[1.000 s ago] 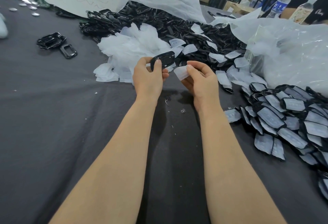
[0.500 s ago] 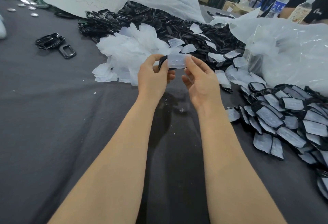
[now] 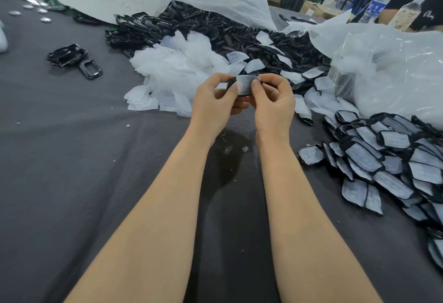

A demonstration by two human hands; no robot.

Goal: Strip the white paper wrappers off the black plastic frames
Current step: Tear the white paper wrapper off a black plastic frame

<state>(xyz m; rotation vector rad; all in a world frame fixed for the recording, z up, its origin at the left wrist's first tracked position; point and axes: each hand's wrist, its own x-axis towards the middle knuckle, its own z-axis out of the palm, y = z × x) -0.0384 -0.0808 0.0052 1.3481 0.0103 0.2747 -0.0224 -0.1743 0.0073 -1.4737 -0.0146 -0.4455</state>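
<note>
Here's the black plastic frame [image 3: 229, 85], held up over the middle of the table [image 3: 72, 158] with its white paper wrapper [image 3: 244, 84] on the near face. It looks a light, stiff little piece, best held by its rim, while the wrapper looks thin, limp and easy to tear, so take it at an edge. The left hand [image 3: 213, 101] has its fingers curled round the frame's left end, and the right hand [image 3: 273, 103] pinches the wrapper's right edge under the thumb.

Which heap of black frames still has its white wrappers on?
The heap on the right: each frame there shows a white paper face. The far heap and the small cluster at left are bare black.
</note>
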